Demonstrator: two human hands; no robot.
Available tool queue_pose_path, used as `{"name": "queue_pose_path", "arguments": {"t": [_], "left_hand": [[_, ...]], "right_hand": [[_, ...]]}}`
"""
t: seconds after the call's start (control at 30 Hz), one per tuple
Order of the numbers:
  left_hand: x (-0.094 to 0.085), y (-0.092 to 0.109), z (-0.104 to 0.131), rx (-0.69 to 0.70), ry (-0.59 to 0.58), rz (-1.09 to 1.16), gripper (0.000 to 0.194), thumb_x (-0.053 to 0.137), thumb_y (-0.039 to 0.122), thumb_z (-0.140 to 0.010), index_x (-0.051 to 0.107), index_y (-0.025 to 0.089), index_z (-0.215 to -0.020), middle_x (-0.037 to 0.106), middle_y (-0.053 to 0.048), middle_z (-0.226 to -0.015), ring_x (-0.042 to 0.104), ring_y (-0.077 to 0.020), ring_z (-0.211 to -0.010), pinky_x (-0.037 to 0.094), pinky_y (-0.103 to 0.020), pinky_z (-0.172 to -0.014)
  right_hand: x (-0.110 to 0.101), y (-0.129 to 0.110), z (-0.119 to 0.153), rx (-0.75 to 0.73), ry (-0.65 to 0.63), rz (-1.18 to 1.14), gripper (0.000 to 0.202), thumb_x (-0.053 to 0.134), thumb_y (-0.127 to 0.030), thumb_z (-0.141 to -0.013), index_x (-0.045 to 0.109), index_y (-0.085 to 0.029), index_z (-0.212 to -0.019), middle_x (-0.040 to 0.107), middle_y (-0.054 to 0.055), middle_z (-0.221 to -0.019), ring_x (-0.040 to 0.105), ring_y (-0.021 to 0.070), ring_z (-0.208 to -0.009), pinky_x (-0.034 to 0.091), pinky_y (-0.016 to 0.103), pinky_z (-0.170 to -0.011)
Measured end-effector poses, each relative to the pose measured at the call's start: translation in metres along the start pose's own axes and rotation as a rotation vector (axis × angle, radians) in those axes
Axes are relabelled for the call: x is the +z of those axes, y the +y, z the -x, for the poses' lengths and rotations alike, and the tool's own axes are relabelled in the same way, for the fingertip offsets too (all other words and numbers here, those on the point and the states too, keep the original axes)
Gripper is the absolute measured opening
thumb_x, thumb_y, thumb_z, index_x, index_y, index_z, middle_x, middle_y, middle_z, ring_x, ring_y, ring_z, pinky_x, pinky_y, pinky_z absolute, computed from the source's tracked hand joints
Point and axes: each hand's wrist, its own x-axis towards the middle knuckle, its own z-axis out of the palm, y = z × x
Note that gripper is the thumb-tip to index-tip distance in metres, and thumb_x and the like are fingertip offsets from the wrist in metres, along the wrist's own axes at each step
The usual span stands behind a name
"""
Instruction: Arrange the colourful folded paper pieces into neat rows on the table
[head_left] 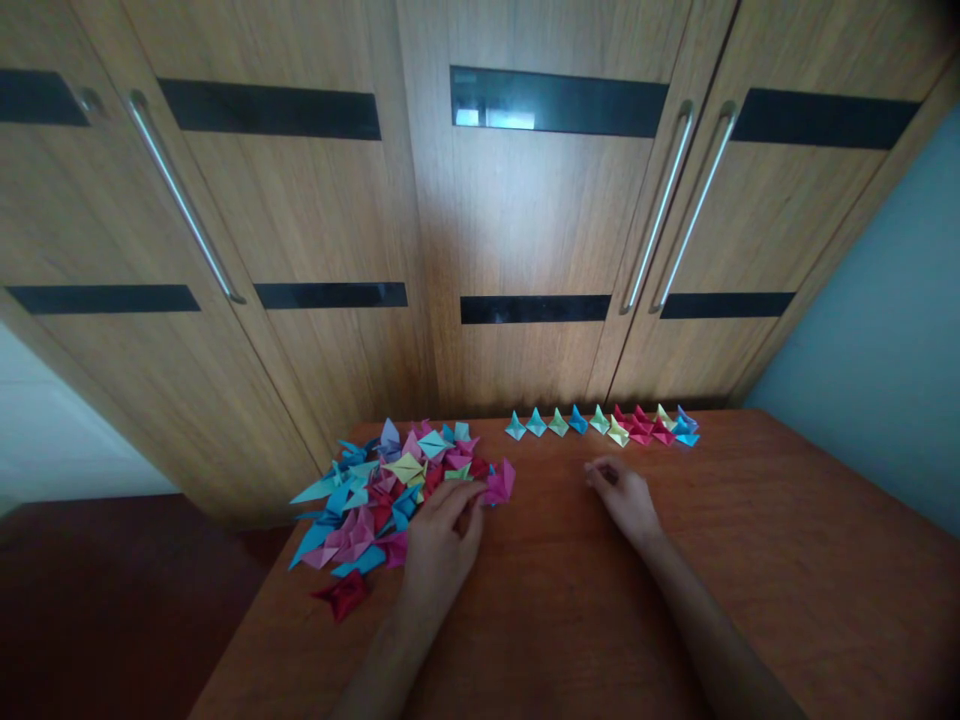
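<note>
My left hand pinches a pink origami piece between thumb and fingers, at the right edge of a heap. That heap of folded paper pieces, in blue, pink, red, yellow and purple, covers the table's left side. My right hand rests over the middle of the table with thumb and fingertips brought together; whether anything small is between them I cannot make out. Beyond it, a row of small folded paper pieces stands along the back edge, with red ones bunched toward its right end.
The brown wooden table ends at the back against a wooden wardrobe with metal handles. One dark red folded piece lies in front of the heap, near the table's left edge. A pale blue wall stands at the right.
</note>
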Motion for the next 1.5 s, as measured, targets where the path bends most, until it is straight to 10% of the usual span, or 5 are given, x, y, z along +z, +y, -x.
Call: {"name": "queue_pose_path", "arguments": {"t": [0.27, 0.7, 1.23, 1.5], "left_hand": [[0.006, 0.0, 0.003, -0.067, -0.069, 0.087, 0.019, 0.05, 0.02, -0.084, 0.065, 0.023, -0.095, 0.068, -0.003, -0.093, 0.063, -0.0165, -0.082, 0.051, -0.028, -0.076], [0.008, 0.004, 0.003, 0.033, -0.192, 0.097, 0.021, 0.05, 0.015, -0.084, 0.065, 0.024, -0.094, 0.067, -0.004, -0.094, 0.06, -0.0187, -0.091, 0.047, -0.033, -0.084], [0.019, -0.004, 0.003, -0.345, -0.253, 0.58, 0.02, 0.062, 0.032, -0.078, 0.068, 0.017, -0.089, 0.07, -0.005, -0.086, 0.064, -0.0189, -0.081, 0.05, -0.028, -0.073], [0.021, -0.004, 0.006, -0.315, -0.208, 0.529, 0.017, 0.058, 0.032, -0.081, 0.068, 0.018, -0.084, 0.069, -0.004, -0.086, 0.063, -0.0183, -0.082, 0.048, -0.028, -0.076]], "right_hand": [[0.023, -0.055, 0.036, -0.161, -0.409, -0.387, 0.035, 0.063, -0.047, -0.075, 0.066, -0.02, -0.098, 0.058, -0.001, -0.072, 0.051, 0.0118, -0.064, 0.04, 0.023, -0.057], [0.037, -0.055, 0.041, -0.294, -0.354, -0.26, 0.025, 0.064, -0.04, -0.076, 0.068, -0.019, -0.09, 0.056, -0.001, -0.068, 0.047, 0.0102, -0.059, 0.037, 0.021, -0.054], [0.033, -0.066, 0.044, -0.206, -0.378, -0.434, 0.024, 0.064, -0.042, -0.076, 0.068, -0.018, -0.076, 0.062, 0.001, -0.071, 0.054, 0.0118, -0.063, 0.042, 0.022, -0.056], [0.036, -0.061, 0.044, -0.19, -0.399, -0.417, 0.025, 0.065, -0.044, -0.074, 0.066, -0.019, -0.077, 0.064, 0.001, -0.07, 0.056, 0.0128, -0.064, 0.044, 0.023, -0.058]]}}
